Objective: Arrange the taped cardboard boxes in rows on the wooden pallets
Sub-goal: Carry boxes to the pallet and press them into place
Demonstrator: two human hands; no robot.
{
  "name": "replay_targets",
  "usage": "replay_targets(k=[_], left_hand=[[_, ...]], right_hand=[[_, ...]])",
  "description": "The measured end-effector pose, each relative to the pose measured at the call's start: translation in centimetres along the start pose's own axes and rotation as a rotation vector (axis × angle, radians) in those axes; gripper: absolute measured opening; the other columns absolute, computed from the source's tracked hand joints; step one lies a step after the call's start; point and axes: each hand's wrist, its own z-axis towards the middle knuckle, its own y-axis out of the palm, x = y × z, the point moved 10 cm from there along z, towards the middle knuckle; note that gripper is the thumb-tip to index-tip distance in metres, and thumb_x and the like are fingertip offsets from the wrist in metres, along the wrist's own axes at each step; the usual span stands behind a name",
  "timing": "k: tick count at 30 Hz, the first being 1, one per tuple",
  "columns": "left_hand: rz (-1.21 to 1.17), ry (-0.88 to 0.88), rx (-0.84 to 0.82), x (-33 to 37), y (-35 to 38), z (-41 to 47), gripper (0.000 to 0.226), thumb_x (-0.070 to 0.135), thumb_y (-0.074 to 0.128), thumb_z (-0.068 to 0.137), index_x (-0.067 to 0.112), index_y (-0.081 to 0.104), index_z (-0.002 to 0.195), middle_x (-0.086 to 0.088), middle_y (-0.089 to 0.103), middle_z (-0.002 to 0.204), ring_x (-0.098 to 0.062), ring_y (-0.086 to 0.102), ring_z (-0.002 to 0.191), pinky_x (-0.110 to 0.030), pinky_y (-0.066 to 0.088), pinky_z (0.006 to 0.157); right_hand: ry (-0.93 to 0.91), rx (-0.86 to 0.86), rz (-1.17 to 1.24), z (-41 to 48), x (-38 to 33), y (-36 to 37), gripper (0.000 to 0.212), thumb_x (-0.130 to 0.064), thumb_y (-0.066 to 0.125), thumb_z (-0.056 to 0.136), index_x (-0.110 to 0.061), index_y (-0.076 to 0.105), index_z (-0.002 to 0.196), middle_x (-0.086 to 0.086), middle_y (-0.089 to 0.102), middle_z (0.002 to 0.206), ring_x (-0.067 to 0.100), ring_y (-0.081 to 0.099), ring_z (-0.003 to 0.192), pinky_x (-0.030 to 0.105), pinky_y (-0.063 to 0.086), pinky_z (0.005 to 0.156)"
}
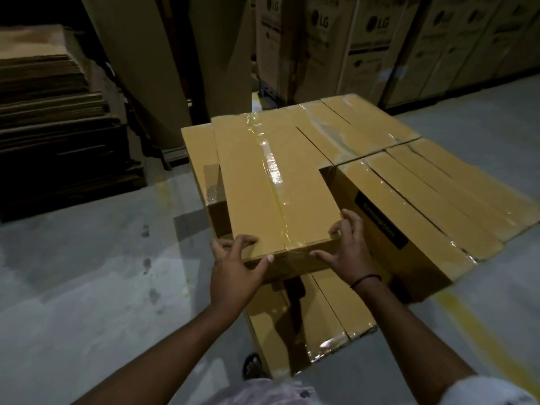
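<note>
Your left hand (233, 261), right hand (346, 252) clamp near corners of taped box (263, 185), fingers curled over top edge. Box sits over lower box (321, 311). Stack's base hidden; black label (380, 220) text blurred.

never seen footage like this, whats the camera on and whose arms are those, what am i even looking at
There is no machine here. This is one picture from a wide-angle camera worn on a person's head, looking forward and down, so the arms are the wearer's own. The left hand and right hand grip the near end of a long taped cardboard box, with fingers curled over its top corners and thumbs on its end face. Lower boxes show beneath that end. To its right, more taped boxes lie side by side in rows. I cannot see a pallet under them. Stacks of flat cardboard sit at the left, tall printed cartons stand behind, and the floor is grey concrete.
</note>
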Motion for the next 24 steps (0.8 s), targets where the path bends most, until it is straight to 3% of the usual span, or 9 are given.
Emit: replay_targets(k=[2, 5, 11, 14, 17, 24], left_hand=[[0.014, -0.004, -0.063, -0.5, 1.7, 0.7, 0.052, 0.067, 0.074, 0.078, 0.047, 0.052, 0.121, 0.004, 0.03, 0.122, -0.013, 0.052, 0.104, -0.018, 0.046, 0.07], [0.031, -0.032, -0.139, -1.4, 4.0, 2.2, 0.059, 0.07, 0.072, 0.078, 0.046, 0.048, 0.126, 0.003, 0.027, 0.127, -0.017, 0.053, 0.107, -0.023, 0.05, 0.077], [0.047, -0.087, -0.131, -2.8, 5.5, 6.6, 0.064, 0.062, 0.077, 0.078, 0.05, 0.043, 0.131, 0.0, 0.02, 0.15, -0.033, 0.053, 0.129, -0.042, 0.056, 0.097], [0.078, -0.11, -0.132, -3.1, 5.8, 9.0, 0.067, 0.058, 0.076, 0.081, 0.046, 0.042, 0.136, -0.004, 0.021, 0.155, -0.034, 0.051, 0.132, -0.042, 0.055, 0.097], [0.103, -0.143, -0.139, -3.3, 6.2, 11.2, 0.068, 0.055, 0.075, 0.084, 0.039, 0.043, 0.142, -0.005, 0.023, 0.157, -0.033, 0.051, 0.132, -0.041, 0.052, 0.097], [0.061, -0.172, -0.052, -2.3, 7.2, 13.2, 0.058, 0.047, 0.079, 0.083, 0.038, 0.049, 0.132, -0.004, 0.026, 0.157, -0.031, 0.05, 0.133, -0.044, 0.053, 0.098]], right_hand=[[0.042, -0.054, -0.002, 0.4, 1.8, 1.4, 0.07, -0.031, 0.094, 0.066, -0.025, 0.05, 0.12, -0.006, 0.014, 0.157, 0.015, 0.034, 0.138, 0.038, 0.052, 0.104], [0.101, -0.145, -0.042, 0.9, 3.7, 3.7, 0.096, -0.036, 0.094, 0.065, -0.032, 0.04, 0.144, -0.01, 0.002, 0.162, 0.026, 0.023, 0.149, 0.05, 0.049, 0.108], [0.133, -0.429, -0.053, 1.9, 4.8, 7.6, 0.134, -0.075, 0.084, 0.052, -0.048, 0.005, 0.157, -0.017, -0.026, 0.163, 0.028, 0.002, 0.155, 0.054, 0.039, 0.115], [0.187, -0.436, 0.027, 4.0, 5.1, 8.3, 0.132, -0.083, 0.074, 0.055, -0.042, 0.005, 0.159, -0.018, -0.02, 0.164, 0.025, 0.006, 0.155, 0.052, 0.038, 0.116], [0.203, -0.428, 0.063, 6.8, 4.7, 9.1, 0.123, -0.079, 0.073, 0.065, -0.037, 0.007, 0.161, -0.011, -0.013, 0.167, 0.025, 0.009, 0.155, 0.051, 0.037, 0.117], [0.247, -0.351, -0.018, 11.2, 5.3, 10.2, 0.112, -0.075, 0.07, 0.075, -0.037, 0.007, 0.16, 0.003, -0.005, 0.169, 0.031, 0.015, 0.154, 0.055, 0.032, 0.118]])
